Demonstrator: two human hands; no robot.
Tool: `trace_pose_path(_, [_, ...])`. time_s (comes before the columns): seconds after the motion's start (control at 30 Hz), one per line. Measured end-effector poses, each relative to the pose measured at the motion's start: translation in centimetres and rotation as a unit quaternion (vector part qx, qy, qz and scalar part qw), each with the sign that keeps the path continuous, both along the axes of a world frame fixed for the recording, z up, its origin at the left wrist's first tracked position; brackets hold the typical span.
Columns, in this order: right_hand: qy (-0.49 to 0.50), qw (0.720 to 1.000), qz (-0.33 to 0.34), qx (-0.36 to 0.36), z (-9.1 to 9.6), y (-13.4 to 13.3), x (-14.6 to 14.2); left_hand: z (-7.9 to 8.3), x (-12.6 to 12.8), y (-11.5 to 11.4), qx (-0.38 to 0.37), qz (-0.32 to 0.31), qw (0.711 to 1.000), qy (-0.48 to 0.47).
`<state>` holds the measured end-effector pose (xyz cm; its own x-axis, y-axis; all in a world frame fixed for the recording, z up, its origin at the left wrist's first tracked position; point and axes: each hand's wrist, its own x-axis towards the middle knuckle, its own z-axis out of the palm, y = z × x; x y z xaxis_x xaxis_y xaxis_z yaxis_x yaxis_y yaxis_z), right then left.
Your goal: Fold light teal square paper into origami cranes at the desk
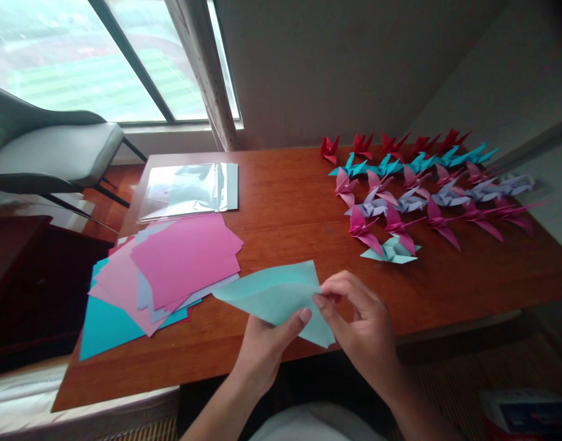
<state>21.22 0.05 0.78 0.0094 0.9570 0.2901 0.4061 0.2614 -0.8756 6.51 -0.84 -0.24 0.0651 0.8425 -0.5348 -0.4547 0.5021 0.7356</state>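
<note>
My head-worn camera faces forward and down over the wooden table point(285, 196), my left hand point(268, 344) close at the view's six o'clock, right hand point(366, 321) at five, window point(119, 86) farther off at ten.

My light comes from the overexposed, dark-framed glass window point(78, 55); the shiny clear plastic packet point(193, 185) glares, while the plain grey wall point(331, 73) lies dim.

Wooden table point(281, 202); coloured sheets point(189, 260) and shiny packet point(189, 190) left; paper cranes point(412, 201) in rows right.
</note>
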Motion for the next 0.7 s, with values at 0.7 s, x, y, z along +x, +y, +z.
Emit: trace_pose_path(0.7, [0.058, 0.995, 0.031, -0.081, 0.00, 0.18, -0.01, -0.41, 0.14, -0.34, -0.022, 0.016, 0.999, -0.033])
